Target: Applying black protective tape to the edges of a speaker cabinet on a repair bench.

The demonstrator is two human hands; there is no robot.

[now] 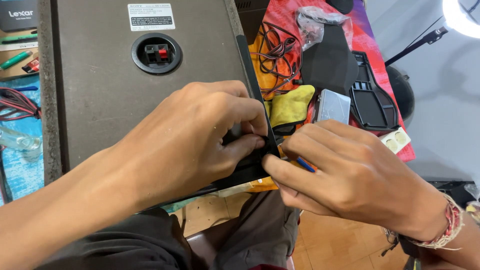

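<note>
Cluttered bench, seen from above: a blue mat (22, 165) at far left, a red-and-orange cloth (280, 20) at right, tiled floor below.

1. Left edge. Red-and-black wires (15, 102) lie on the mat, with a clear plastic piece (17, 141) just below them. Pens and small packets sit above, too small to tell apart.

2. Centre. A speaker box (100, 95) lies back-up on the bench, overhanging its near edge. Its round terminal cup (157, 53) carries one red and one black clip; a white label (151, 17) sits above it.

3. Left hand (195, 145). It rests on the box's near right corner, fingers curled tight. Thumb and forefinger pinch the dark edge strip (260, 100) that runs along the box's right side.

4. Right hand (350, 175). It meets the left at the same corner. Its fingers are closed round a thin blue-handled tool (305, 164), whose tip is hidden against the strip. A woven bracelet (452, 220) circles the wrist.

5. Right of the box. A coil of wire (275, 55), a yellow rag (292, 105), a small silver case (334, 106), a black plastic tray (372, 97) and a clear bag (317, 20) lie on the cloth.

Step in hand, as judged: working the strip loose at the corner. The next move calls for steady leverage with the tool while the left hand keeps the corner from shifting; a slip could mar the edge.
</note>
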